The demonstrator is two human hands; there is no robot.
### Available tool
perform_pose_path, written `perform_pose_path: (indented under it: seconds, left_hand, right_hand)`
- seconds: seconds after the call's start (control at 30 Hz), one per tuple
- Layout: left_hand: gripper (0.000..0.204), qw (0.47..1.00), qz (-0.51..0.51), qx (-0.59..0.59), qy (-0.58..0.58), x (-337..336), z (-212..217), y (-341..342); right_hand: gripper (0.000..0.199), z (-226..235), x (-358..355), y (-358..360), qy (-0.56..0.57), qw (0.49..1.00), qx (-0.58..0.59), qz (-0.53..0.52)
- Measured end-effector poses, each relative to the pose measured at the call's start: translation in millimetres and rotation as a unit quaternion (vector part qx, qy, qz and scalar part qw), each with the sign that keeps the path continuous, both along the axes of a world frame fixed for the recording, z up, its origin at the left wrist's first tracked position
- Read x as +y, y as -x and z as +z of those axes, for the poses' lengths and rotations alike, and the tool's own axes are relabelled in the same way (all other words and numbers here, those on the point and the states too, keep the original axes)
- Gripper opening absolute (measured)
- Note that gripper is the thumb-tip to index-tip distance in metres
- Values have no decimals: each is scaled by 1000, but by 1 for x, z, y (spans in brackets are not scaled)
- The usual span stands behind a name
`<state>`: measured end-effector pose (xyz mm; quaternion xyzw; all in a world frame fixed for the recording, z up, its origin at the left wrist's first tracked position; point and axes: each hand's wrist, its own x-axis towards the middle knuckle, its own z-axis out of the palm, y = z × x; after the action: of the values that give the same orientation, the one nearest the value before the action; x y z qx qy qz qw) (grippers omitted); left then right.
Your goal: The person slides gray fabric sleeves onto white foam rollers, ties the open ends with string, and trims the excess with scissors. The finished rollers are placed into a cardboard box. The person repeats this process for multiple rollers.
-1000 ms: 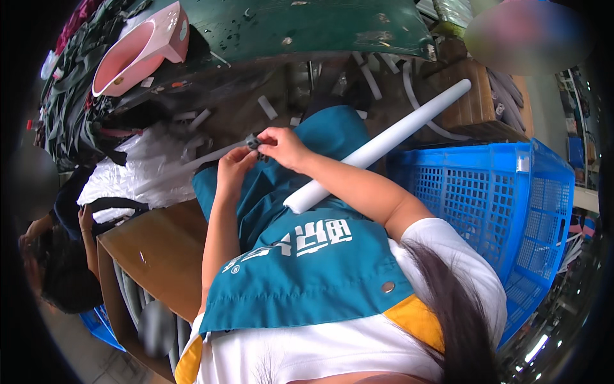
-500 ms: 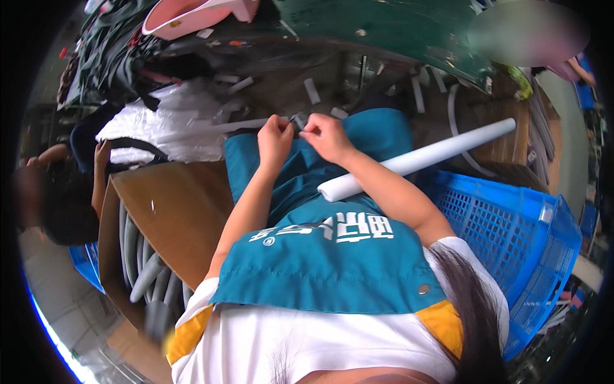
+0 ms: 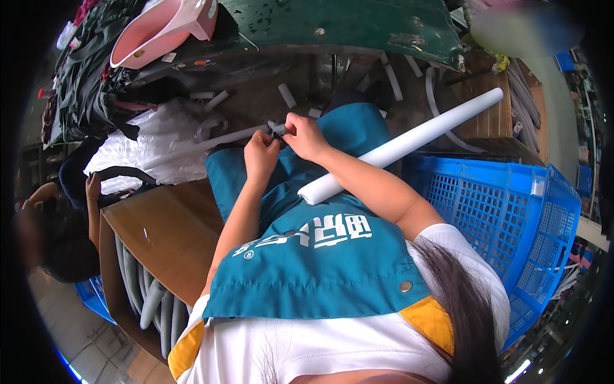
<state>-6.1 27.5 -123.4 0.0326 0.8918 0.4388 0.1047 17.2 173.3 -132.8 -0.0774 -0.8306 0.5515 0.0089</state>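
Cluttered workshop ground fills the background, strewn with short white tube offcuts beneath a curved dark green metal panel [image 3: 332,29] at twelve o'clock. At nine o'clock another person's hand [image 3: 93,187] rests on a dark strap beside a crumpled white plastic sheet [image 3: 150,150]. Below it, toward seven o'clock, an open brown cardboard box [image 3: 169,233] holds grey foam tubes [image 3: 148,301] standing on end. A pale pink plastic scoop [image 3: 163,25] lies at eleven o'clock.

Near the centre, the left hand [image 3: 261,155] is curled, its fingertips pinched on a small dark grey fitting [image 3: 277,128] at the end of a thin white tube [image 3: 224,136] that runs off toward nine o'clock. The right hand [image 3: 306,136], touching the left at the fingertips, is likewise closed around the same fitting, thumb and forefinger pressed on it. Both hands hover above the person's teal apron [image 3: 320,256].

Across the right forearm lies a long white foam pipe [image 3: 409,144], slanting up toward two o'clock. A blue plastic lattice crate [image 3: 505,217] stands at three o'clock.
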Motion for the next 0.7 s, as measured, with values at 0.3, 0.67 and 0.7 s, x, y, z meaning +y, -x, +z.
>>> perform_pose_path:
  seconds: [0.3,0.67,0.7]
  left_hand:
    - [11,998,-46,22,-28,3,7,5]
    - [27,996,18,70,47,-3,4,13]
    - [28,996,15,66,58,-4,6,15]
  right_hand:
    - [21,-7,-2,-1,-44,998,-26,-26]
    - [18,15,-1,-2,348,933,-90,34]
    - [16,20,-2,-3,348,933,-86,30]
